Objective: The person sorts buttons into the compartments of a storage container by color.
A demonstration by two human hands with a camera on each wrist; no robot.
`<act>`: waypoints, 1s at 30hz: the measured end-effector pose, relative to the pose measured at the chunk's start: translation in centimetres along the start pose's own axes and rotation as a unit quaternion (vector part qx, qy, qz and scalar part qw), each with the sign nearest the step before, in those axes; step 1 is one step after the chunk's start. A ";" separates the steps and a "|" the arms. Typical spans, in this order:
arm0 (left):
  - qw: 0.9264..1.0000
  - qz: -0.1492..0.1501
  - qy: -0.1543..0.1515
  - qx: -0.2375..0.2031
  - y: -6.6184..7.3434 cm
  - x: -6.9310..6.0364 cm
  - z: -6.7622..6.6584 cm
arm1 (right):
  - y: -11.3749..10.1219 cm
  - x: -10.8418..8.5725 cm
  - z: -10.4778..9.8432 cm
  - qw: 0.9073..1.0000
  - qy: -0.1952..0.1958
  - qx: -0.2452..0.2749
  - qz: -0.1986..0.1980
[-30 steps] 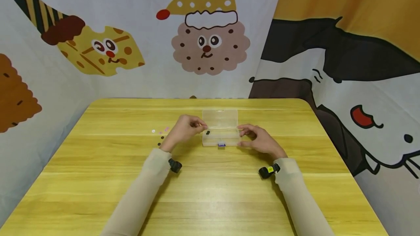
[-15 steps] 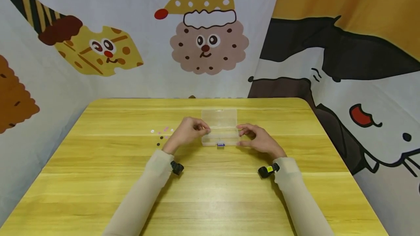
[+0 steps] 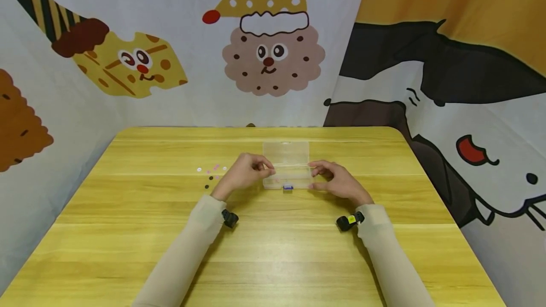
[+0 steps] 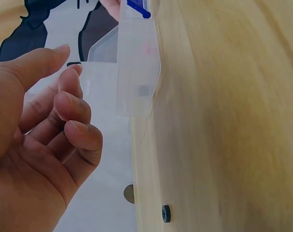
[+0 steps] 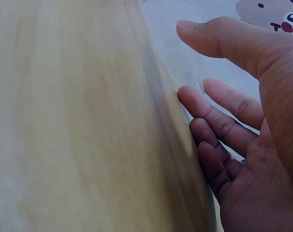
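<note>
Holding the right end of the open, clear plastic box between its thumb and fingers, your right hand stays put, while your left hand has moved farther over the opposite end since a second ago; whether it pinches anything, I cannot tell. Left of it lie small round black buttons and pink buttons, with one white button newly uncovered.

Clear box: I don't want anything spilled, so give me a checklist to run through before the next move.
1. Lid open: ok, swung back on the far side of the clear box.
2. Right hand at the box's right end: ok.
3. Left hand at the box's left end: ok.
4. Dark piece firmly pinched: cannot tell; it shows at that hand, grip unclear.
5. Small discs all boxed: not ok; white, pink and black ones lie on the table.
</note>
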State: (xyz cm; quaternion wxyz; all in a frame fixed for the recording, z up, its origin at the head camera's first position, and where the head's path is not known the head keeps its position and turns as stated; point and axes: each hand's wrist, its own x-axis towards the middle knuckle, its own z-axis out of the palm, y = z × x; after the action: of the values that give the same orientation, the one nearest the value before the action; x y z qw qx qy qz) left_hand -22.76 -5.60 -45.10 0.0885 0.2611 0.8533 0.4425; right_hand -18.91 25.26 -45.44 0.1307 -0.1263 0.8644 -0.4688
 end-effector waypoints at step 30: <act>0.996 -0.044 0.021 0.069 -2.0 -2.8 -2.6 | 0.0 0.0 0.0 1.000 -0.001 -0.001 -0.001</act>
State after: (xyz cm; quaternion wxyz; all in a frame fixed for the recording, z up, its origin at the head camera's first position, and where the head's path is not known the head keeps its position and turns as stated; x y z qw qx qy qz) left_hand -22.10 -9.88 -45.41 0.0719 0.2199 0.8942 0.3833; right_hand -18.93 25.30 -45.41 0.1309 -0.1282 0.8645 -0.4681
